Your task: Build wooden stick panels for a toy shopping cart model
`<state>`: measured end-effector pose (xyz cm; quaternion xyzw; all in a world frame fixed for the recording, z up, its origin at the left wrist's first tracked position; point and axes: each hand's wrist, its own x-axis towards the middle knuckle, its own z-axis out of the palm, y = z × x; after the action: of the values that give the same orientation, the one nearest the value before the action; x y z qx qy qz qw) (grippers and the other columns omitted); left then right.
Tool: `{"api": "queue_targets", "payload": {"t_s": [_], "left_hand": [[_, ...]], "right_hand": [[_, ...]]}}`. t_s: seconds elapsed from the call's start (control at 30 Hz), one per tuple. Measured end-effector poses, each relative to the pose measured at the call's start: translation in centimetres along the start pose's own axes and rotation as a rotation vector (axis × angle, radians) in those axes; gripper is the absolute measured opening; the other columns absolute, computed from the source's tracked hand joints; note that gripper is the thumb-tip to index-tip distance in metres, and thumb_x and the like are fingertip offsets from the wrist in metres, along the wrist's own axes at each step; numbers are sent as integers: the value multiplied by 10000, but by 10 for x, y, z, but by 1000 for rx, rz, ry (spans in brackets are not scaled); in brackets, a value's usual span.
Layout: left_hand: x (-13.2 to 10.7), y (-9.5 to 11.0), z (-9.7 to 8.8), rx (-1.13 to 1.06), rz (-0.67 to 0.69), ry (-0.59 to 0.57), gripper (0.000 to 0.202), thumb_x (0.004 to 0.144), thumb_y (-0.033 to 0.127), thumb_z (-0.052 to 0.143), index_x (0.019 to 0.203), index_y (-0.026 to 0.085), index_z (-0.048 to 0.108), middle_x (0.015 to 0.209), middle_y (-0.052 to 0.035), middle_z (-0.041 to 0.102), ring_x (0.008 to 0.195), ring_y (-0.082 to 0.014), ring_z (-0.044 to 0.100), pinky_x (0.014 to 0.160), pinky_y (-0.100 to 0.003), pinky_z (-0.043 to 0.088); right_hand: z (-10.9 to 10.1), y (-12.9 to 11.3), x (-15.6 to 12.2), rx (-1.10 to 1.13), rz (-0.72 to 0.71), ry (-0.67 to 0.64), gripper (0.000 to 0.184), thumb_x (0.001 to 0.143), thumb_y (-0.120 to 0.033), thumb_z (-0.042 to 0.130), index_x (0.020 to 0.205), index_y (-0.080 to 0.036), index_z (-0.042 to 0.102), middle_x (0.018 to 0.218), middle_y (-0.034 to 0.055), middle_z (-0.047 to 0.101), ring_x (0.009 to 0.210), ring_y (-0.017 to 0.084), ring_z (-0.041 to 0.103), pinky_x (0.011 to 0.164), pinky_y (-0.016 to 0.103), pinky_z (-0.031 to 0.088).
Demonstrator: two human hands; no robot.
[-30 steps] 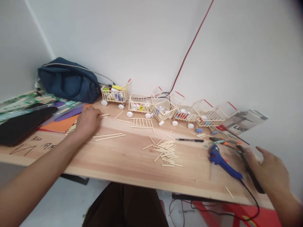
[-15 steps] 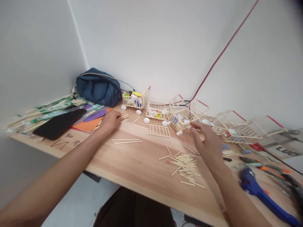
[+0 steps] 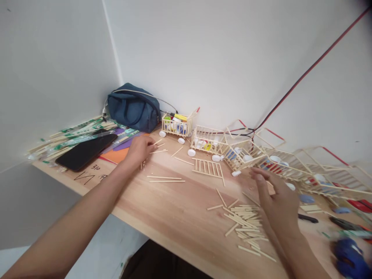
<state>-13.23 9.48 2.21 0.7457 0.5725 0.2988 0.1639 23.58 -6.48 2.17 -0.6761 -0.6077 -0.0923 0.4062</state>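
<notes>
Since the head view is the only one, every entry is placed from the ladder-shaped stick panel, which lies flat near the middle of the tabletop.

- Left hand: left of the panel, knuckles up, fingers curled down onto a few long sticks beside an orange sheet. Whether a stick is actually pinched cannot be told. It has kept this spot over the last second.
- Right hand: right of the panel and nearer the person, palm down, fingers spread apart, holding nothing. It hovers at the far edge of the pile of short sticks. A second ago it was well off to the right beside the blue glue gun — it has since come across, so the gun lies untouched, blurred at the lower right corner, and the short sticks are now the things nearest this hand.
- Pair of long sticks: left of the panel, toward the person, touched by neither hand.
- Row of wheeled stick carts: just behind the panel, along the wall, unmoved.
- Black pen: right of the panel, beyond the right hand.
- Blue bag and black phone: far left of the panel — the bag in the corner, the phone nearer the tabletop's edge.
</notes>
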Motion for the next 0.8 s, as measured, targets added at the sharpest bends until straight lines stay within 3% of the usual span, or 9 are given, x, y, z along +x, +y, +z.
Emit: {"api": "queue_targets", "payload": {"t_s": [0.13, 0.37, 0.53, 0.6, 0.67, 0.8], "left_hand": [[4, -7, 8, 294, 3, -54, 174, 790, 274, 538, 751, 160, 664, 784, -86, 672, 773, -214, 571, 638, -278, 332], [4, -8, 12, 466, 19, -86, 175, 836, 226, 431, 752, 164, 571, 857, -133, 653, 806, -250, 583, 635, -306, 328], [-1, 1, -2, 221, 18, 152, 187, 826, 250, 447, 810, 158, 609, 780, -83, 646, 764, -219, 568, 648, -286, 348], [-5, 13, -7, 93, 27, 173, 251, 841, 310, 445, 883, 156, 638, 781, -50, 655, 736, -192, 567, 643, -264, 363], [-12, 32, -8, -108, 44, 93, 298, 817, 383, 490, 884, 153, 667, 774, -26, 660, 702, -167, 555, 631, -242, 381], [-36, 88, 9, -431, 112, -300, 309, 783, 443, 562, 799, 159, 680, 778, -16, 662, 632, -121, 508, 593, -214, 398]], "right_hand": [[2, 1, -3, 50, 20, -54, 342, 930, -449, 461, 1081, -219, 664, 1016, 70, 714, 978, 241, 642, 736, 335, 497], [0, 1, 0, 78, -23, 9, 321, 936, -414, 469, 1058, -195, 670, 957, 71, 719, 941, 232, 654, 848, 368, 476], [-8, 0, 4, 87, -23, 106, 307, 953, -367, 451, 1038, -176, 676, 878, 65, 710, 882, 212, 649, 841, 345, 470], [-9, -2, 4, 111, -41, 112, 296, 955, -351, 453, 1028, -177, 681, 850, 58, 700, 848, 203, 643, 815, 333, 473], [-6, -6, 1, 162, -87, 75, 273, 954, -335, 467, 1013, -186, 688, 864, 56, 698, 835, 194, 639, 793, 319, 476], [6, -22, -6, 335, -178, -127, 240, 948, -298, 503, 1051, -216, 703, 916, 54, 702, 835, 179, 633, 762, 295, 479]]}}
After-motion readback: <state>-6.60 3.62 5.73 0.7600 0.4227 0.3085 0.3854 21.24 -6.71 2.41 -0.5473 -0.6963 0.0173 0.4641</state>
